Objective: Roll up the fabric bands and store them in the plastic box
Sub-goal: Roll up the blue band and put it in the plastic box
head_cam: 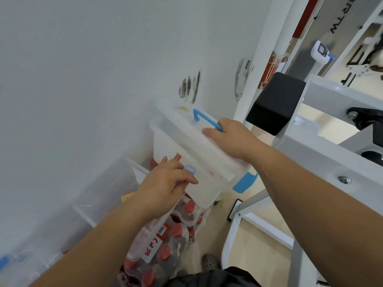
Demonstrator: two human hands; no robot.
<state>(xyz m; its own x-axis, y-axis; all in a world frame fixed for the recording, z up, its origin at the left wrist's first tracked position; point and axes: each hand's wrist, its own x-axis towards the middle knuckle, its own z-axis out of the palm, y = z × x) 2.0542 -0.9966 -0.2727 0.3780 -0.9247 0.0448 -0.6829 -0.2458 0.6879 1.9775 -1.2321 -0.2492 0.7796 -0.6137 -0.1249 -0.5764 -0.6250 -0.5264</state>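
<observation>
Against the white wall, my right hand [232, 139] gripped the translucent plastic box [186, 150] by its lid. My left hand [165, 183] pinched the soft, light rolled lilac fabric band [189, 169].

Two bare forearms are seen, with no sleeves, watches, rings or bands worn on them. The left hand [165, 183] and the right hand [232, 139] are both uncovered, and no gloves are worn. At the bottom edge, a dark, almost black garment [217, 277] with a slightly creased, thin fabric is visible on the lower body. Beside it, the toe of a grey perforated clog [209, 262] is seen, dotted with small round holes.
</observation>
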